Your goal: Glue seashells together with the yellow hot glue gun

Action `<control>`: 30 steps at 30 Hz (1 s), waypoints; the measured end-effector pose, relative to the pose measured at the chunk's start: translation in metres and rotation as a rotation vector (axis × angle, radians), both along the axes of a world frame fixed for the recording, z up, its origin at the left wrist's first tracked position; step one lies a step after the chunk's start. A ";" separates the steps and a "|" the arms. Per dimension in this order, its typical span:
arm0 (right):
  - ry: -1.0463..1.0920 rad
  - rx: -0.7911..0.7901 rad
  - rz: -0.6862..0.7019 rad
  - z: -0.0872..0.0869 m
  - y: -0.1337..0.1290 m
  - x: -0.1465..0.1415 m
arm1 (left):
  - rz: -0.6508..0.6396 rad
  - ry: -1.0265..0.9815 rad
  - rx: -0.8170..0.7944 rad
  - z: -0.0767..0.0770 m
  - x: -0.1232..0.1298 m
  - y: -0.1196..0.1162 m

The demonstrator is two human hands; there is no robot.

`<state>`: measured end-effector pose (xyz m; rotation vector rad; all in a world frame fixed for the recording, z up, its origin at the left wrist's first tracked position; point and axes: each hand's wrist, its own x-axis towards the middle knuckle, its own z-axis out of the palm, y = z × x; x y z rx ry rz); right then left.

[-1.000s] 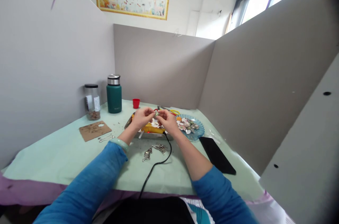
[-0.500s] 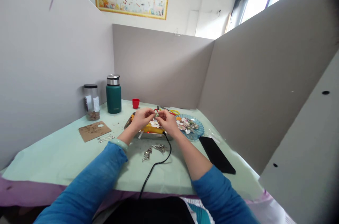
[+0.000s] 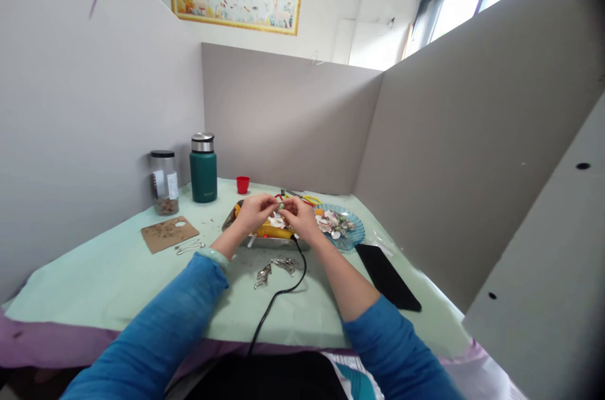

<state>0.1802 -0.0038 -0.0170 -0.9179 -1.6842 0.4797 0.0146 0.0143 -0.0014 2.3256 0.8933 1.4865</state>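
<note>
My left hand [image 3: 256,211] and my right hand [image 3: 300,217] meet above a metal tray [image 3: 302,245]. Their fingertips pinch a small pale green piece [image 3: 280,205] between them; its details are too small to make out. Under the hands, the tray holds white bits and a yellow tool [image 3: 273,232] with a black cord [image 3: 278,292] running toward the front edge. Small silver metal pieces [image 3: 263,274] lie in a pile in front of the tray. A blue scalloped plate [image 3: 358,233] with shiny pieces sits right of my right hand.
At the left stand a green bottle [image 3: 203,177], a clear jar [image 3: 165,186] and a piece of cardboard [image 3: 163,235] beside silver pins [image 3: 190,247]. A red cup [image 3: 242,184] is behind the tray. A black flat object [image 3: 388,277] lies at the right. Grey partitions surround the table.
</note>
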 end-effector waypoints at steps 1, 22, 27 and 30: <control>-0.009 0.002 -0.002 0.000 0.000 0.000 | 0.000 0.008 0.004 0.000 0.000 0.000; -0.130 0.127 -0.016 0.001 -0.001 0.002 | -0.080 -0.162 -0.239 0.006 0.000 -0.006; -0.127 0.129 -0.027 0.001 -0.002 0.002 | -0.067 -0.156 -0.244 0.007 0.000 -0.006; -0.124 0.134 -0.033 0.002 -0.004 0.002 | -0.071 -0.161 -0.253 0.006 0.000 -0.006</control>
